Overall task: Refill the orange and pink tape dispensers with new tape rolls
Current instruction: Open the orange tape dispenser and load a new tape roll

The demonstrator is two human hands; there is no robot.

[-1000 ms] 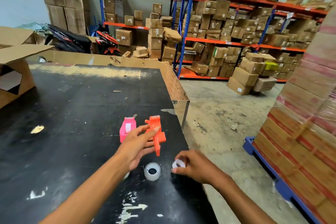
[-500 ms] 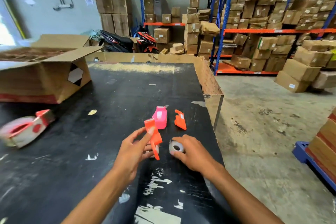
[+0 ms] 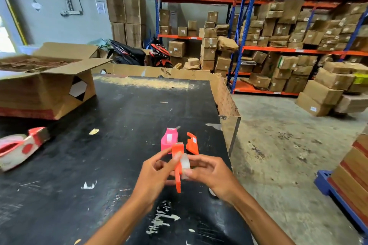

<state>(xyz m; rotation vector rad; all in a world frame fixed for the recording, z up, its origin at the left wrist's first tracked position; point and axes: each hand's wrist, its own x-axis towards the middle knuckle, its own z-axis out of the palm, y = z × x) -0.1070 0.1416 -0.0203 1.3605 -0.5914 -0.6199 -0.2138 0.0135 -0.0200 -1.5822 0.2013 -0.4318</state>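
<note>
Above the black tabletop (image 3: 99, 165), the left hand (image 3: 153, 175) pinches one orange dispenser half (image 3: 177, 165) upright in its grip, while the right hand (image 3: 211, 175) pinches a clear tape roll (image 3: 184, 163) against that half's side. Just beyond them, the pink dispenser (image 3: 169, 139) stands beside the other orange half (image 3: 192, 144). Far left lie a large red-and-white tape gun (image 3: 20, 145) and an open cardboard box (image 3: 45, 85).
</note>
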